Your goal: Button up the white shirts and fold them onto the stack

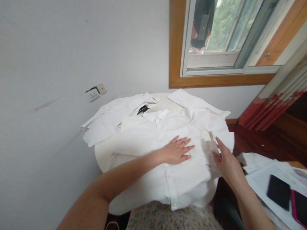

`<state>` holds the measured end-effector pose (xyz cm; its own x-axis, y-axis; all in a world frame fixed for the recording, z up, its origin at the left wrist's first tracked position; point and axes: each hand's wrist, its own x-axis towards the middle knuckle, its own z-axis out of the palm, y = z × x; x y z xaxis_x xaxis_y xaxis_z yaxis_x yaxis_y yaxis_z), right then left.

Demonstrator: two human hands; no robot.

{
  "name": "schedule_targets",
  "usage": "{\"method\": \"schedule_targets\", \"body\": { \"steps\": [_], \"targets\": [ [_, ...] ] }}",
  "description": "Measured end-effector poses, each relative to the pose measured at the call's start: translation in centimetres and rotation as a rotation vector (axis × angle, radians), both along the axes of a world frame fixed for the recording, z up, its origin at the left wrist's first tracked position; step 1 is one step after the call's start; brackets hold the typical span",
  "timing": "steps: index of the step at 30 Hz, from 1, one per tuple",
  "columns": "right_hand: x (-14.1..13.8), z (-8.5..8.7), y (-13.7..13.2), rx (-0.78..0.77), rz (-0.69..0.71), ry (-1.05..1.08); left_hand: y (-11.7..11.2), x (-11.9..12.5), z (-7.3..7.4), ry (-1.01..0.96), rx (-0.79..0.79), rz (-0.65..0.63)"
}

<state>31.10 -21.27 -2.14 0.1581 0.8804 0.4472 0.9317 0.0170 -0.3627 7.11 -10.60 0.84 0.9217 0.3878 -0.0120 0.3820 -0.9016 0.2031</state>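
A white button-up shirt [148, 182] lies spread front up on a round pale table, its collar toward the wall. My left hand [178, 150] rests flat on the shirt's chest, fingers spread. At the shirt's right side, my right hand [225, 158] has thumb and fingers around a raised fold of white cloth [211, 148]; its other fingers are partly hidden. Farther back on the right, more white cloth [203, 111] spreads to the table's edge.
A pile of white garments [112, 111] sits at the back left, with a small black striped piece [143, 109] beside it. To the right are papers [261, 179], a black phone-like object [279, 191] and a pink-edged phone [299, 206]. A wall socket [92, 95] and window are behind.
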Motion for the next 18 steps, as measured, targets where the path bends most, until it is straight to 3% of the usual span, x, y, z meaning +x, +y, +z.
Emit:
{"method": "schedule_targets", "body": {
  "steps": [5,10,13,18],
  "targets": [
    [0.2,0.5,-0.4,0.017,0.012,0.076,-0.1,1.8,1.1,-0.089,0.042,-0.057],
    [0.1,0.6,-0.6,0.031,-0.009,0.055,-0.3,3.5,0.0,-0.043,0.042,-0.066],
    [0.2,0.6,-0.3,0.015,-0.023,0.013,-0.7,2.4,0.2,-0.068,0.091,-0.104],
    [0.8,0.5,0.7,-0.062,0.017,-0.057,-1.6,-1.9,1.0,-0.108,0.194,-0.139]
  ]
}}
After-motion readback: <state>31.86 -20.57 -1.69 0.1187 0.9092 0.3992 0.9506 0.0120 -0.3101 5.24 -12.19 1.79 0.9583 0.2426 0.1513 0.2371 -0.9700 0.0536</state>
